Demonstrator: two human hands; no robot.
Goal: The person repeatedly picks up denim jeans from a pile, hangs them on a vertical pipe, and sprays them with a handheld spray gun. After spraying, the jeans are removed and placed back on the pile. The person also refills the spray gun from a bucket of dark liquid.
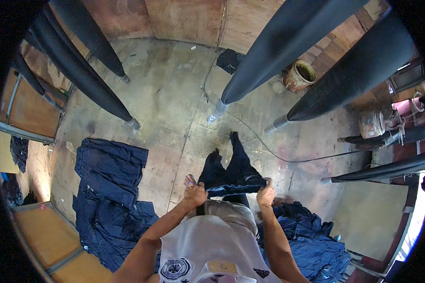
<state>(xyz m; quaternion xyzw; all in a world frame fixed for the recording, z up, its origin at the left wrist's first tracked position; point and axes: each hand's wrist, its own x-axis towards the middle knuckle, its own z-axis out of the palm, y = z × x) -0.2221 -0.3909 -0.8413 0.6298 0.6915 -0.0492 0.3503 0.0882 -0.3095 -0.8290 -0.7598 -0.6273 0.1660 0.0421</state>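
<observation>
A pair of dark blue trousers [229, 172] hangs in front of me, its waistband stretched between my two hands and its legs falling away toward the floor. My left hand [196, 194] is closed on one end of the waistband. At the other end, my right hand [266, 192] grips the band the same way. To my left lies a flat stack of dark blue garments [111, 165], with a looser heap [106, 221] nearer to me. Another crumpled dark blue pile [307, 240] is on the floor at my right.
Long black padded forms [278, 47] slant down around me, with wrapped lower ends. A stained bucket [300, 76] stands far right, and a smaller pail [372, 123] hangs nearer. One cable [274, 154] crosses the floor. A dark cloth [229, 61] lies far off. Wooden panels [47, 231] edge the left.
</observation>
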